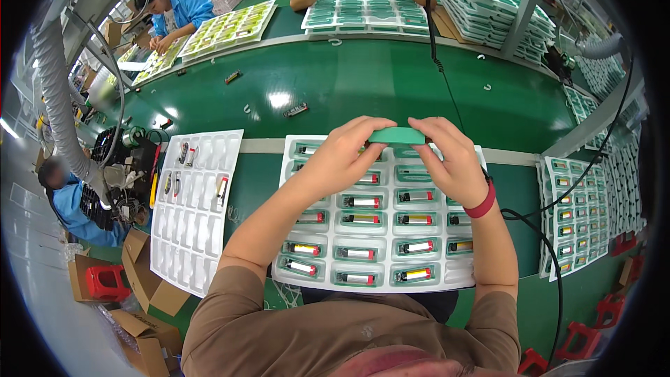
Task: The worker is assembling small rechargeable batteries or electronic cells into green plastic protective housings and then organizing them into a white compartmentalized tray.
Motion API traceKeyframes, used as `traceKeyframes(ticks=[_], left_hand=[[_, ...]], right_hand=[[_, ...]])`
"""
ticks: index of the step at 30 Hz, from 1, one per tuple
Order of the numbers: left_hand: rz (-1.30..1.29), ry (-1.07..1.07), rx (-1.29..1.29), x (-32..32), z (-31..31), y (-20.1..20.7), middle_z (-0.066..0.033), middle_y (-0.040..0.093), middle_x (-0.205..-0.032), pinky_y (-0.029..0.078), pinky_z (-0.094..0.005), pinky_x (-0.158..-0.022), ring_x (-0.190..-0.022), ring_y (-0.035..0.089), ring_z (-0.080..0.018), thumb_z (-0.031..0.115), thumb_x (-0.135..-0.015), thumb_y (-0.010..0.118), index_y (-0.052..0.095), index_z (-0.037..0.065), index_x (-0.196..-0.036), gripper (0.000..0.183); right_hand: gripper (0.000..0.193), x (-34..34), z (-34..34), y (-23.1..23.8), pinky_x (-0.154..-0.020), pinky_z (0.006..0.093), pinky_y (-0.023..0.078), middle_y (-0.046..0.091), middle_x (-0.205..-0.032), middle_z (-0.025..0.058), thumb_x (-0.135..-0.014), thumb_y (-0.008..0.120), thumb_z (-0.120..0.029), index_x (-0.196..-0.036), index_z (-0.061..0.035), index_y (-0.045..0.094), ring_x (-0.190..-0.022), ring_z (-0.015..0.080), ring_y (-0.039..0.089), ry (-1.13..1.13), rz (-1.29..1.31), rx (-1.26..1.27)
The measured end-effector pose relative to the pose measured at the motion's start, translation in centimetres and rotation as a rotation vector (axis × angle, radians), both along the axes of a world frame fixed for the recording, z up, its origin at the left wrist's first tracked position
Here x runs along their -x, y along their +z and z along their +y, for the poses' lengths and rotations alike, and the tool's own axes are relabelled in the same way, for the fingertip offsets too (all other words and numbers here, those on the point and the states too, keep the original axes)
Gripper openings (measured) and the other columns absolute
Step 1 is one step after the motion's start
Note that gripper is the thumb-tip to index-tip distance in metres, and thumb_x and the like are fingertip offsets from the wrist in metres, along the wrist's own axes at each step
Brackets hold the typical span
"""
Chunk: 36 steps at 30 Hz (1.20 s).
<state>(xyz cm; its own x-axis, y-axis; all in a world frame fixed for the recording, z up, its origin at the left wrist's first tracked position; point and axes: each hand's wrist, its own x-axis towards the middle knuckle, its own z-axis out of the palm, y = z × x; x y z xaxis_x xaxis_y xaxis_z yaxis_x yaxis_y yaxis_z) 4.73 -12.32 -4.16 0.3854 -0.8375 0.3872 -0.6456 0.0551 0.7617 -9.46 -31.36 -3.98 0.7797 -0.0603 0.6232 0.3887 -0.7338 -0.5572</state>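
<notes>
A green rounded plastic casing (396,136) is held up above the far part of a white tray, gripped at its two ends. My left hand (343,155) closes on its left end, and my right hand (450,160) grips the right end with thumb and fingers. Below them lies the white moulded tray (457,274), its pockets filled with several green shells. Most of these shells carry a small cylindrical battery cell (417,246) with a red end. The inner side of the held casing is hidden from view.
Left of me, a white tray (185,220) holds a few loose cells. Another filled tray (579,216) stands right. A black cable (551,244) runs beside my right arm. Across the green bench (391,87), a person works behind a tray (366,8); stacked trays (488,7) stand nearby.
</notes>
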Motion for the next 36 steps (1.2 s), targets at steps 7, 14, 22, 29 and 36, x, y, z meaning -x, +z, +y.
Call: traceKeyframes(ticks=[7,14,22,29,36], left_hand=[[-0.186,0.006,0.199,0.1,-0.2,-0.3,-0.0173,0.064,-0.114,0.054,-0.0402,-0.081,-0.098,0.066,-0.0343,-0.004,-0.087,0.059,0.061,0.002,-0.124,0.038],[-0.111,-0.159,0.488,0.9,0.7,0.1,-0.0167,0.067,-0.126,0.054,-0.0393,-0.095,-0.114,0.066,-0.0313,-0.012,-0.08,0.059,0.066,0.002,-0.123,0.046],[-0.074,-0.067,0.295,1.8,0.2,0.8,-0.0145,0.068,-0.117,0.055,-0.0372,-0.087,-0.106,0.066,-0.0304,-0.001,-0.084,0.065,0.066,0.004,-0.12,0.036],[0.163,-0.143,0.312,-0.4,3.2,3.0,-0.0168,0.053,-0.146,0.049,-0.0324,-0.097,-0.115,0.061,-0.0188,0.006,-0.091,0.067,0.049,-0.002,-0.143,0.056],[-0.011,0.194,-0.118,-1.7,6.7,1.3,-0.0127,0.057,-0.142,0.041,-0.0323,-0.107,-0.126,0.054,-0.0185,0.016,-0.102,0.059,0.048,-0.002,-0.147,0.05]], right_hand=[[0.04,-0.3,0.9,-0.5,-0.081,0.0403,0.054,0.065,-0.105,0.019,-0.08,0.063,0.01,-0.119,0.0019,0.065,-0.093,0.0356,0.066,-0.111,-0.203,0.134],[0.036,0.5,2.7,0.3,-0.08,0.0376,0.052,0.063,-0.102,0.0181,-0.077,0.063,0.012,-0.112,0.0042,0.066,-0.089,0.0297,0.062,0.002,-0.282,-0.013],[0.033,2.7,2.9,3.3,-0.082,0.0386,0.052,0.066,-0.106,0.0187,-0.083,0.06,0.01,-0.115,0.003,0.064,-0.093,0.0339,0.064,-0.11,-0.168,0.152],[0.012,10.8,-1.0,5.6,-0.061,0.032,0.048,0.06,-0.07,0.0117,-0.089,0.065,-0.006,-0.098,0.0014,0.063,-0.063,0.0221,0.06,-0.151,0.261,-0.004],[0.015,22.8,-0.9,-3.3,-0.086,0.038,0.046,0.061,-0.095,0.0109,-0.082,0.069,-0.002,-0.097,-0.0033,0.068,-0.095,0.0301,0.058,-0.209,0.562,-0.056]])
